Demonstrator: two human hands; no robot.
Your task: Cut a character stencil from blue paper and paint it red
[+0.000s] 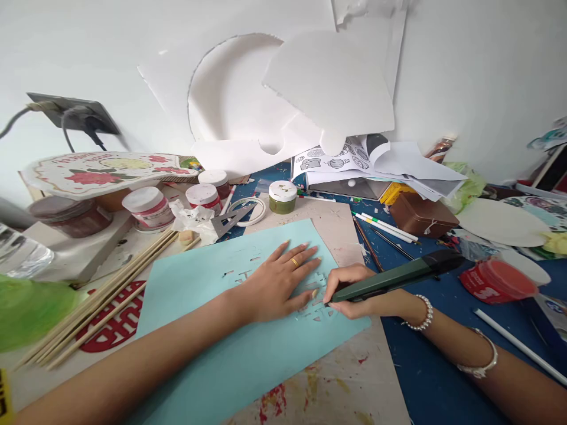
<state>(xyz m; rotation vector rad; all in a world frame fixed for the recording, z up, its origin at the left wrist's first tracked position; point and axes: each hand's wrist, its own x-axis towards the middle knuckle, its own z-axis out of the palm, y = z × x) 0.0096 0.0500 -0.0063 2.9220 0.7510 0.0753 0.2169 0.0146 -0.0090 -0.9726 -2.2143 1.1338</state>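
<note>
Her left hand (283, 277) lies flat, fingers spread; her right hand (354, 289) is curled tight in a writing grip.

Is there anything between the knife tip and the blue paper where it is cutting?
Nothing visible. The right hand holds the green craft knife with its tip on the light blue paper, beside the left hand pressed flat.

Paint jars (208, 196): four. Blue paper sheet (248, 348): one. Craft knife (394, 276): one.
</note>
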